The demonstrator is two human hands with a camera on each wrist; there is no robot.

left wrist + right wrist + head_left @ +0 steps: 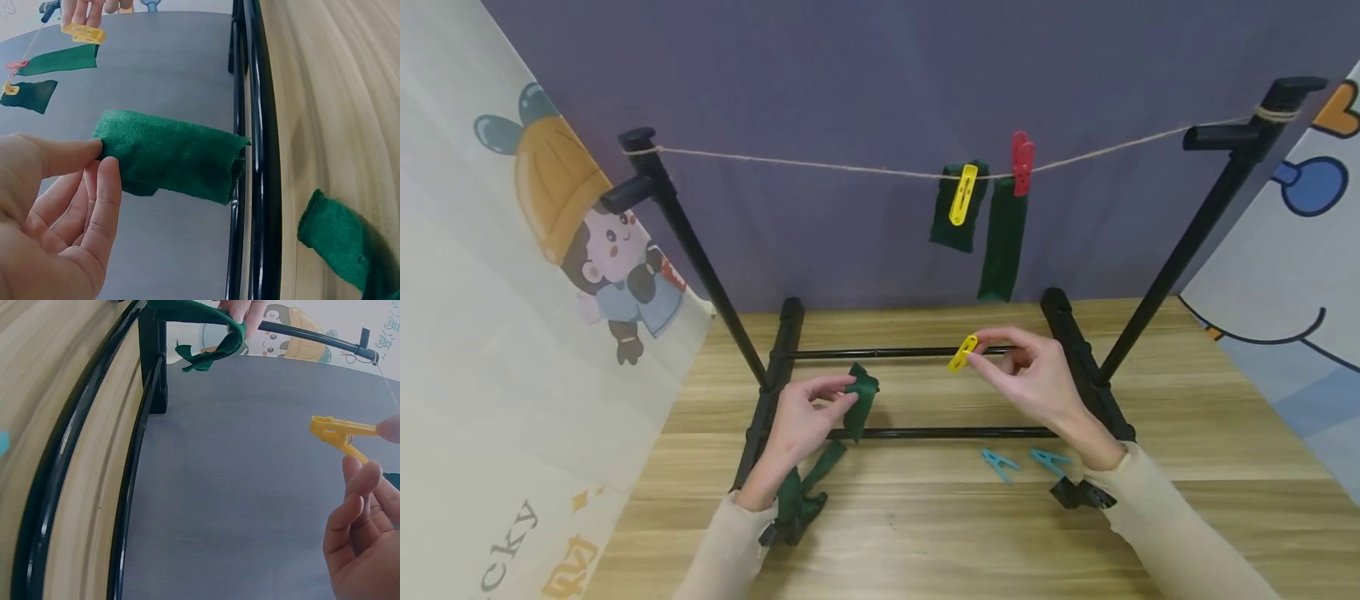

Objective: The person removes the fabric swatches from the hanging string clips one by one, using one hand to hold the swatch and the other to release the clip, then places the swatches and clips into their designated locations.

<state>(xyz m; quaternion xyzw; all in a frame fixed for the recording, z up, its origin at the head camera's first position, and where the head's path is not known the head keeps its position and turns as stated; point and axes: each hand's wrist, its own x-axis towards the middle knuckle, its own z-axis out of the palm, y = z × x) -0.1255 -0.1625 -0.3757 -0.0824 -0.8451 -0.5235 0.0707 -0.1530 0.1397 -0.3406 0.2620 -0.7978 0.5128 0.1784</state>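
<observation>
We are viewing two bare hands working at a black frame (1180, 242) with a string (820, 165) running between its uprights. The left hand (808, 417) is pinching a green cloth strip (861, 400) by one end, thumb and fingertips clamped on the fabric; in the left wrist view we are seeing the strip extending from the fingertips, while in the right wrist view it is curling into a loop. The right hand (1030, 375) is holding a yellow clothespin (962, 353), thumb and finger clamped on its two arms and the remaining fingers bending beside them. This pin is standing apart from the strip, below the string.

On the string, right of its middle, we are noting two hanging pieces side by side: a shorter green cloth (951, 221), which a second yellow clothespin (963, 196) is gripping, and a longer green cloth (1002, 250), which a red clothespin (1022, 162) is fastening. On the wood-grain table (925, 533), another green cloth (337, 240) is lying near the left wrist, and two blue clothespins, one (1000, 464) beside the other (1049, 459), are lying near the right wrist. Behind the frame, a grey-purple panel (850, 75) is forming the backdrop.
</observation>
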